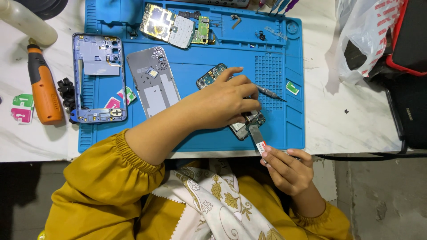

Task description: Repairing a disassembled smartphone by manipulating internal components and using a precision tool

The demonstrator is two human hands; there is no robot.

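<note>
A: Count on the bench?

B: One blue repair mat [191, 133]. On it: one blue phone frame [98, 78] at far left, one grey back cover [153, 82] just right of it, one opened phone [171, 24] with boards exposed at the far edge, one circuit board [211, 76] mid-mat. One orange electric screwdriver [42, 86] off the mat on the left. One white plastic bag [364, 35] far right.

A: Hands?

B: Two, same person, mustard sleeves. Left hand [224, 101] lies palm-down over the circuit board, fingers curled, pressing it to the mat. Right hand [287, 169] sits at the near table edge, fingers pinched shut on a flat metal pry tool [256, 135] with a red-and-white label.

A: Board condition?

B: Dark teal, small metal shields and components showing at its far-left end. The near-right end shows past the fingers, and the pry tool's tip touches it there.

A: Blocked views?

B: Middle of the board is hidden under the left hand. A thin dark-tipped tool [271, 93] sticks out right from under the fingers; can't tell if the hand grips it. Small parts at the mat's far edge are too small to identify.
</note>
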